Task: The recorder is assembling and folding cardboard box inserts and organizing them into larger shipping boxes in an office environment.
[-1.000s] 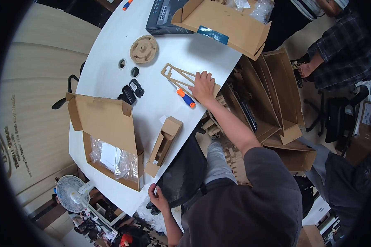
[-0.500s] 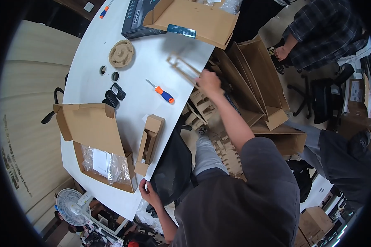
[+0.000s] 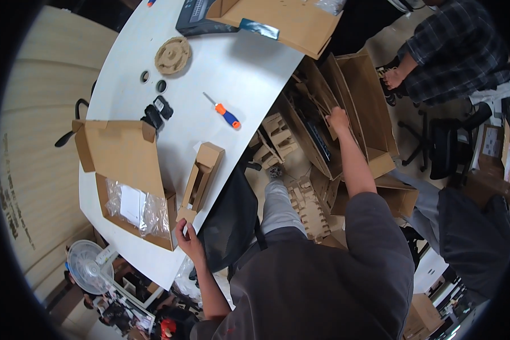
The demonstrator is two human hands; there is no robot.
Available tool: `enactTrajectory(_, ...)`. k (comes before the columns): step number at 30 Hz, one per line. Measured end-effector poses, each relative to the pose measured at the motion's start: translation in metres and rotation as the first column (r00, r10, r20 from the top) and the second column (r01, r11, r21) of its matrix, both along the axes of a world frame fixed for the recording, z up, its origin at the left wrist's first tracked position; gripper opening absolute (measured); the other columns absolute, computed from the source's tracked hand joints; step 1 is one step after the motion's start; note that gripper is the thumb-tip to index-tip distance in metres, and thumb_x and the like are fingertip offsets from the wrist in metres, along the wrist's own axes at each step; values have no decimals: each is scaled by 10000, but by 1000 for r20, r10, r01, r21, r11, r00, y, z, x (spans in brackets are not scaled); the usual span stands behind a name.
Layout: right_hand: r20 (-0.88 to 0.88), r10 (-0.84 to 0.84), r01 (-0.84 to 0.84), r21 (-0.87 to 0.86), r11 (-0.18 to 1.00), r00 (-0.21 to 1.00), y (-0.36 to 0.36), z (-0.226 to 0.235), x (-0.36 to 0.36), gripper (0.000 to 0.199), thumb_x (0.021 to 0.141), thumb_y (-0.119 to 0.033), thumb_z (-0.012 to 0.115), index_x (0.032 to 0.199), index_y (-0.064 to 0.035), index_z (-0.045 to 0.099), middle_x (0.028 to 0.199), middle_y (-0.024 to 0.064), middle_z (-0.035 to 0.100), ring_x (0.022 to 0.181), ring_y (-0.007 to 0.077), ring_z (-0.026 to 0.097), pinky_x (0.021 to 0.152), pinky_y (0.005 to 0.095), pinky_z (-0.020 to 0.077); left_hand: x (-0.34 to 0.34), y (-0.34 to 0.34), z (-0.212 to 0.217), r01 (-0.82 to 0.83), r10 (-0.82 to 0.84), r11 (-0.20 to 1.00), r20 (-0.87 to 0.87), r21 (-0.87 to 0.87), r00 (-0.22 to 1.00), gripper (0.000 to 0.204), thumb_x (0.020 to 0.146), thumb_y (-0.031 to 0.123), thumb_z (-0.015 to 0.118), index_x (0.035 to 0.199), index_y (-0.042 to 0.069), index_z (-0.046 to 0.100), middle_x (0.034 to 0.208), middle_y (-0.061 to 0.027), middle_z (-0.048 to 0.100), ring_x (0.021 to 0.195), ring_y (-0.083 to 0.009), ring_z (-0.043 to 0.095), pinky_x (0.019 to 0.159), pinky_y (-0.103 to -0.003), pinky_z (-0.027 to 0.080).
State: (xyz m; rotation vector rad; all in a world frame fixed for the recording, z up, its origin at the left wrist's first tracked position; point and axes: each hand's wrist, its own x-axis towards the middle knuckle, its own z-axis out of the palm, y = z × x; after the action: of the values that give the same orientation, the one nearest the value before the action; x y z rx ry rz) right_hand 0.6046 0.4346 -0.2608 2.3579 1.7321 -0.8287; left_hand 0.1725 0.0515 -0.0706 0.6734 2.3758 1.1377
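Note:
My right hand (image 3: 339, 119) reaches down off the table's right edge into a cluster of open brown cardboard boxes (image 3: 357, 107) on the floor. Its fingers lie against a box flap, and whether they grip it I cannot tell. My left hand (image 3: 188, 241) rests on the near edge of the white table (image 3: 238, 68), fingers apart. It sits just below the end of a long folded cardboard piece (image 3: 201, 175). An orange-and-blue screwdriver (image 3: 224, 112) lies on the table between my two hands.
An open box holding a plastic bag (image 3: 130, 175) is at the table's left. A round cardboard disc (image 3: 173, 55), black small parts (image 3: 156, 110) and a large box (image 3: 283, 20) lie farther back. Moulded cardboard inserts (image 3: 309, 204) lie on the floor. Another person (image 3: 447, 51) sits at upper right.
My right hand left the flat cardboard frame's spot on the table and moved right, down into the floor boxes. The frame is no longer on the table. My left hand stayed.

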Motion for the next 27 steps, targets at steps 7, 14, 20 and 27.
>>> enactTrajectory(7,-31,85,-79,170,982,996,52,-25,-37,357,805,-263,735,1011,23,678,1021,272,658,1027,417,626,893,487,512,-12,-21,-4,14,-13,999,-38,45,999,247,961,137,603,1177,21,571,1219,-90,580,1094,-173,567,895,-294,480)
enactTrajectory(14,-313,266,-52,555,830,912,-30,57,-63,283,884,-212,668,1061,8,673,946,194,706,874,293,702,780,377,542,-29,-32,-32,0,-2,1000,-105,-20,994,274,901,152,660,1139,32,595,1134,-112,616,1051,-220,597,839,-337,507)
enactTrajectory(20,-679,325,-28,409,912,659,-150,101,-196,383,865,-214,714,1170,-4,613,926,101,681,812,166,659,724,298,529,-40,-21,-79,-106,102,993,-82,-56,991,346,843,214,693,1099,-1,605,1090,-196,593,1032,-325,569,895,-397,461)
enactTrajectory(27,-309,609,-525,317,790,731,-118,96,-348,888,694,-390,824,1402,-44,415,1258,254,551,1150,371,567,956,430,482,-46,-12,-98,-152,112,985,-363,-83,925,440,806,202,693,1177,-1,572,1196,-212,493,1156,-405,431,1002,-471,359)
